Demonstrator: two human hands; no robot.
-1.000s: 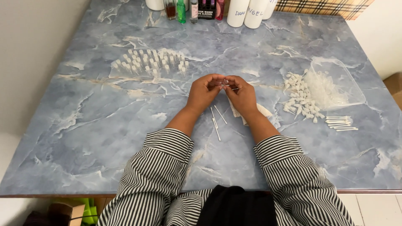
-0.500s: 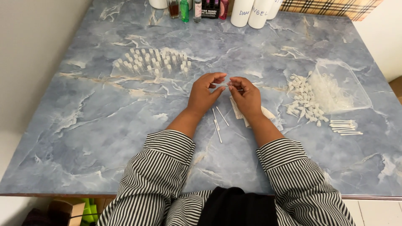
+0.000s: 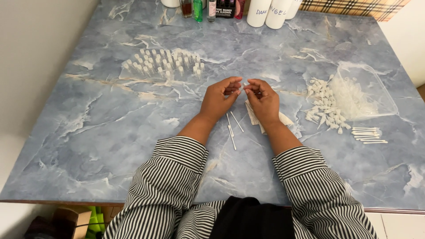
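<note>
Head view: left hand (image 3: 218, 98) and right hand (image 3: 264, 101) meet above the blue marbled surface (image 3: 88, 132), fingertips pinched together on one tiny clear vial (image 3: 245, 84), held between both hands just off the surface. Thin white sticks (image 3: 233, 127) lie just below the left hand. Folded white paper (image 3: 253, 116) sits partly under the right hand. Rows of small clear vials (image 3: 163, 62) stand upright to the far left. Loose white caps (image 3: 324, 104) spill from a clear plastic bag (image 3: 369, 95) at right; more white sticks (image 3: 368, 135) rest beside them. White bottles (image 3: 270, 11) stand along the far edge. Striped sleeves (image 3: 170, 177) cover both forearms.
</note>
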